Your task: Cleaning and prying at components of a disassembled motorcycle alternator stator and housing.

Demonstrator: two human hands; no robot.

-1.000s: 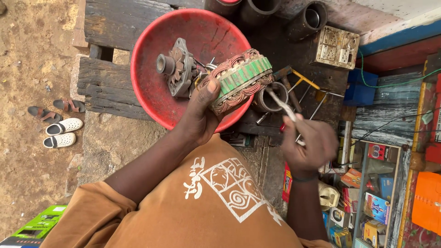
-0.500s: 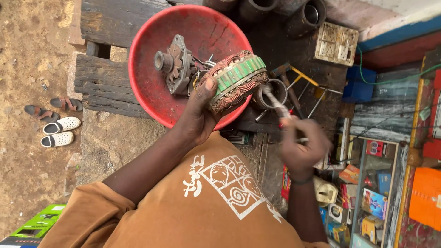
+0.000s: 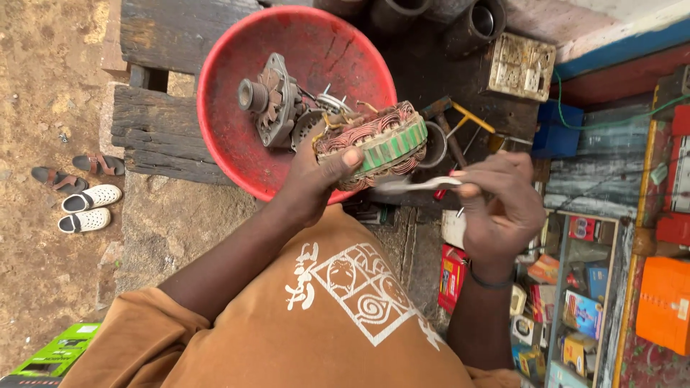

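My left hand grips a stator ring with copper windings and a green band, holding it over the near rim of a red basin. My right hand holds a slim metal tool, blurred, lying level with its tip at the stator's lower edge. Inside the basin lies a grey alternator housing with a pulley and some small metal parts.
The basin rests on a dark wooden bench. Behind the stator are a metal ring, a yellow-handled hammer and a beige perforated block. Sandals lie on the dirt at left. Shelves of boxes stand at right.
My right hand has swung the tool from pointing upward to lying level, bringing its tip against the stator. The left hand has kept hold of the stator, tilting it slightly.
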